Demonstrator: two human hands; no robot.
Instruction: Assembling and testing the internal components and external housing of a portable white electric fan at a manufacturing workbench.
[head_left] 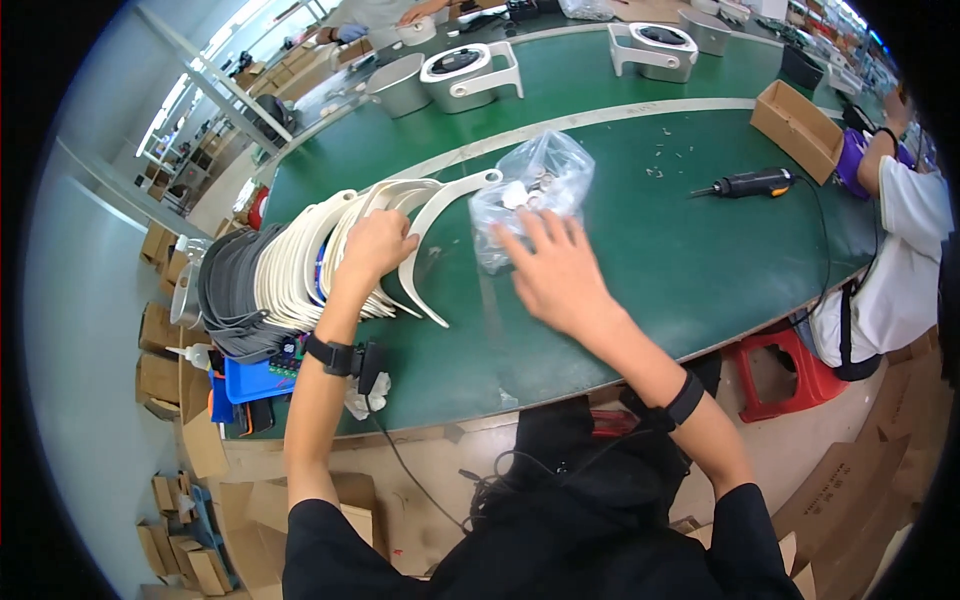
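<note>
My left hand (pixel 379 244) is closed at the right end of a row of white curved handles (pixel 290 262). Its curled fingers meet the outermost white handle (pixel 432 212), which arches toward the bag; the exact grip is partly hidden. My right hand (pixel 556 272) has its fingers spread over the near side of a clear plastic bag (pixel 566 160). Small white and metallic round parts (pixel 527 195) show in the bag's mouth. Nothing is visibly held in that hand. Grey curved handles (pixel 232 290) stand packed at the left end of the row.
A black electric screwdriver (pixel 745 184) with a cord lies at the right, near an open cardboard box (pixel 797 130). White-and-grey housings (pixel 470 78) with handles stand across the green table (pixel 640 260). A blue tray (pixel 250 380) sits at left. Another person (pixel 900 230) works at right by a red stool (pixel 785 375).
</note>
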